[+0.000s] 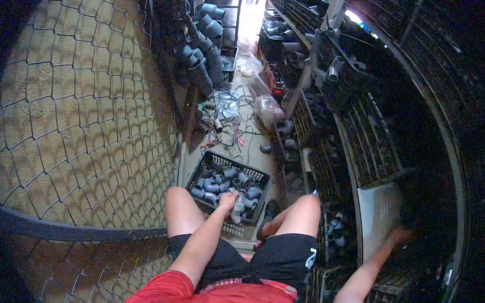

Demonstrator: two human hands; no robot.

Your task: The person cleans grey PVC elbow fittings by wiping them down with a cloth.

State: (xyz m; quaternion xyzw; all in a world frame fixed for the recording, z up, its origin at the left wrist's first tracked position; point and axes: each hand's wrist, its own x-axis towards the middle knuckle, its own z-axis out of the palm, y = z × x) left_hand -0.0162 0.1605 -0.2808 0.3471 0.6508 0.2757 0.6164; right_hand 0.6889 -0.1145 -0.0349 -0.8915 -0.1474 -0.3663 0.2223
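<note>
One tall chain-link fence (87, 117) is walling the left side of the narrow aisle while shelving (371, 124) of dark crates is crowding the right, so a wide swing of either arm could be ending in a scrape or a knocked crate. Farther off, a stack of large grey fittings (204, 47) is rising on the left, and a bump there could be sending pieces down. A pale panel (378, 211) is standing on the right, its edge seeming likely to catch the nearby forearm. Beyond the person's knees, a tangle of cables (235, 135) is spreading over the floor, where a foot could be snagging. Nearer, an open black crate (242, 169) is sitting on the floor. The right hand (402, 235) is hanging in deep shadow near the panel; I cannot tell whether it is gripping anything, and poor light could be causing a blind grab. The left hand (229, 199) is bending its fingers down over the crate. Grey pipe fittings (212, 184) are lying jumbled inside it, so tugging one could be shifting others onto fingertips. Smallest, a pale piece (238, 212) is showing beside that hand; whether it is being grasped or merely touched I cannot tell, and a loose hold could be letting it slip.
</note>
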